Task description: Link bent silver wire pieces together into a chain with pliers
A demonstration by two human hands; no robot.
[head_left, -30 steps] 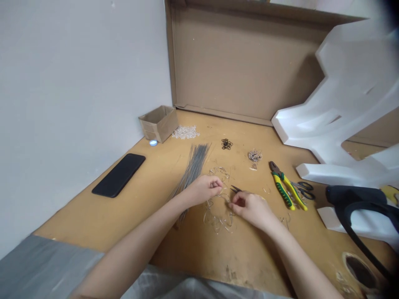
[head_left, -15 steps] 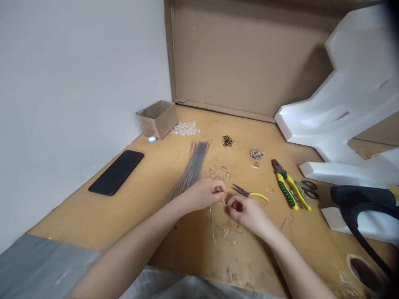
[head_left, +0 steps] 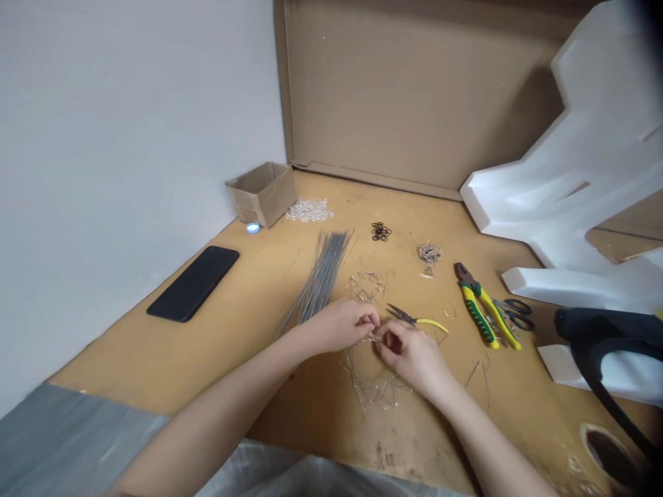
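My left hand (head_left: 342,324) and my right hand (head_left: 409,355) meet above the tabletop, fingertips pinching a thin, clear-looking wire chain (head_left: 370,386) at the spot where they touch. The rest of the chain trails in a loose tangle below them. Just beyond my right hand lie small yellow-handled needle-nose pliers (head_left: 416,319), not touching it. A bundle of grey metal rods (head_left: 318,279) lies beyond my left hand, partly hidden by it. A looser tangle of wire pieces (head_left: 367,284) sits further up.
Black rubber rings (head_left: 380,232), small metal links (head_left: 429,252) and clear beads (head_left: 309,210) lie on the wooden table (head_left: 290,386). Green-yellow combination pliers (head_left: 481,314), black scissors (head_left: 515,314), a black phone (head_left: 193,284), a cardboard box (head_left: 262,195) and white foam (head_left: 570,186) surround them.
My hands have drawn closer together over the wire. The right hand has moved off the needle-nose pliers, leaving their yellow handle uncovered. The whole view has shifted slightly.
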